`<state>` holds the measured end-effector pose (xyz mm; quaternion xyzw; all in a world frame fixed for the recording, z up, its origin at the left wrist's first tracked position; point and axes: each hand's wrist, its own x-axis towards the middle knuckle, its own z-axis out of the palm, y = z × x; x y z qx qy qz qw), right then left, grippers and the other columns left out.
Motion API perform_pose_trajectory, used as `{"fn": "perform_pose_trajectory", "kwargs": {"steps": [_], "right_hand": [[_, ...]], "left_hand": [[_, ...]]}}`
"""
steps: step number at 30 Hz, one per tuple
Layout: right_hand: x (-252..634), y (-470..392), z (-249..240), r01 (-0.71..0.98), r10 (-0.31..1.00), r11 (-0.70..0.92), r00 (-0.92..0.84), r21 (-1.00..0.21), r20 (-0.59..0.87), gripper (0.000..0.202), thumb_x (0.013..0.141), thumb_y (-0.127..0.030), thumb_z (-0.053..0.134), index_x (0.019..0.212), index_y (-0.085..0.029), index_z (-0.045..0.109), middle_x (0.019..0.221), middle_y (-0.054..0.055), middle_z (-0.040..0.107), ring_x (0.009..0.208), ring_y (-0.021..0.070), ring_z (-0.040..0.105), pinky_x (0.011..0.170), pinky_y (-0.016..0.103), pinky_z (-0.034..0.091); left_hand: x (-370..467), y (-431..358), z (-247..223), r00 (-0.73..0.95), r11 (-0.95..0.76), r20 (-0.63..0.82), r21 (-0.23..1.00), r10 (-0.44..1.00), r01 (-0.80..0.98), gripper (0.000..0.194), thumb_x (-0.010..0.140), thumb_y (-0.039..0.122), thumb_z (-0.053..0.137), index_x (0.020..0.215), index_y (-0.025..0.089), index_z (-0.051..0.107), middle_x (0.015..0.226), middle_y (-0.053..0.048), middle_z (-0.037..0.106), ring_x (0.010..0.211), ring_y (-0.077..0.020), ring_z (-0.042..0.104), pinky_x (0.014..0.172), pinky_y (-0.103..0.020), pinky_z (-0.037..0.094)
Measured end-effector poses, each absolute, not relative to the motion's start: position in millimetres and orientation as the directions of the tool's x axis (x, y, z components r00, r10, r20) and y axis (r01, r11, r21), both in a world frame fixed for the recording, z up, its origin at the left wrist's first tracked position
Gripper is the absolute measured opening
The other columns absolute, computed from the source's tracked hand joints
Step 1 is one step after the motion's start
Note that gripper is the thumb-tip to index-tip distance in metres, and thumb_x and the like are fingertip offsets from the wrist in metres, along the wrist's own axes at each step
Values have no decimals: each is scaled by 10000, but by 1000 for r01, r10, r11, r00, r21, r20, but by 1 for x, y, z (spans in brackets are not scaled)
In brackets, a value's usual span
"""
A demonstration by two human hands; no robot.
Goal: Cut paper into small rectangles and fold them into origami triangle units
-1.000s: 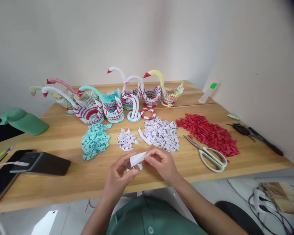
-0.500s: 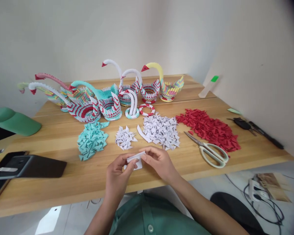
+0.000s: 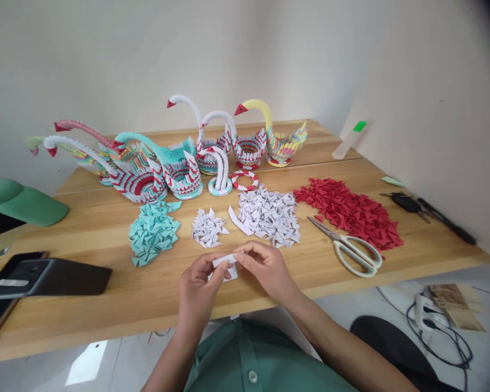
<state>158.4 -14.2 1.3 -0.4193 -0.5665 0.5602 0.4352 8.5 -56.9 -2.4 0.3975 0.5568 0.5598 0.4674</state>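
Between my two hands, over the front of the wooden table, is a small folded strip of white paper (image 3: 225, 260). My left hand (image 3: 200, 283) pinches its left end between thumb and fingers. The right end is held by my right hand (image 3: 265, 268), thumb in front and fingers behind. Another piece of white paper (image 3: 231, 273) shows just below the strip, partly hidden by my left fingers. Beyond my hands lie a small pile of white folded triangles (image 3: 208, 228) and a larger white pile (image 3: 269, 215) with a curved white chain (image 3: 237, 222) beside it.
Teal triangles (image 3: 153, 231) lie left, red triangles (image 3: 351, 212) right, near scissors (image 3: 353, 253). Several paper swans, including a yellow-necked one (image 3: 286, 144), stand at the back by a red-white ring (image 3: 245, 180). A black stand (image 3: 65, 276) and green bottle (image 3: 24, 202) are left; keys (image 3: 406, 202) right.
The raised edge of the white strip has tilted down, so its face shows flatter between my fingers. Both hands have stayed almost in place, and the view has shifted slightly.
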Motion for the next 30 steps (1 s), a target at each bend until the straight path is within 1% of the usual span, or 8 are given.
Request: {"fn": "perform_pose_trajectory", "kwargs": {"steps": [9, 13, 16, 20, 23, 25, 26, 30], "right_hand": [[158, -16, 1, 36, 965, 49, -259, -998, 38, 177, 820, -335, 650, 780, -169, 694, 692, 11, 637, 637, 135, 557, 581, 235, 452], [157, -17, -1, 55, 965, 85, -251, -995, 69, 176, 842, -325, 634, 783, -169, 691, 681, 9, 626, 618, 128, 538, 577, 233, 431], [158, -16, -2, 83, 966, 113, -242, -990, 90, 172, 854, -310, 624, 773, -171, 686, 669, 2, 614, 608, 123, 525, 571, 231, 414], [159, -15, 2, 65, 965, 99, -249, -993, 80, 174, 855, -306, 621, 758, -173, 676, 673, -3, 611, 614, 121, 530, 580, 232, 419], [158, -14, 2, -54, 955, 22, -294, -998, 37, 182, 825, -346, 655, 895, -180, 680, 737, 1, 639, 663, 138, 576, 613, 247, 457], [156, -14, 1, -124, 943, -30, -333, -992, 13, 275, 793, -353, 687, 1010, -187, 660, 775, 3, 648, 696, 149, 596, 630, 259, 473], [154, -14, 1, -142, 941, -43, -338, -989, 7, 303, 784, -346, 697, 1039, -190, 649, 776, -1, 643, 698, 148, 595, 631, 259, 473], [149, -14, -2, -165, 955, -29, -296, -986, 21, 302, 796, -303, 677, 1076, -200, 631, 736, -21, 594, 677, 134, 571, 624, 250, 452]], "left_hand": [[9, -57, -5, -238, 71, -90, 993, 967, -90, 143, 766, 274, 715, 838, 154, 688, 596, 8, 656, 590, -122, 590, 608, -222, 477], [9, -56, -6, -217, 71, -97, 990, 971, -123, 144, 764, 281, 711, 830, 156, 685, 594, 8, 655, 582, -124, 588, 609, -228, 477], [8, -54, -6, -173, 86, -101, 992, 980, -91, 148, 769, 292, 691, 739, 147, 682, 577, 4, 637, 560, -116, 564, 586, -218, 454], [9, -50, -2, -178, 100, -104, 995, 979, -28, 239, 757, 311, 678, 591, 145, 630, 509, 15, 573, 513, -103, 507, 535, -206, 407], [9, -49, 1, -194, 95, -101, 995, 976, -39, 252, 758, 321, 672, 584, 149, 610, 512, 20, 562, 517, -104, 496, 536, -207, 402], [10, -49, 2, -190, 91, -100, 994, 977, -55, 258, 756, 324, 673, 579, 151, 599, 513, 21, 557, 520, -106, 492, 536, -209, 403], [10, -48, 2, -187, 90, -100, 994, 977, -63, 261, 754, 324, 676, 576, 152, 594, 515, 21, 555, 523, -107, 492, 538, -210, 404], [11, -49, -1, -192, 97, -113, 991, 975, -91, 265, 753, 332, 686, 583, 151, 591, 522, 24, 552, 529, -104, 489, 541, -208, 403]]}}
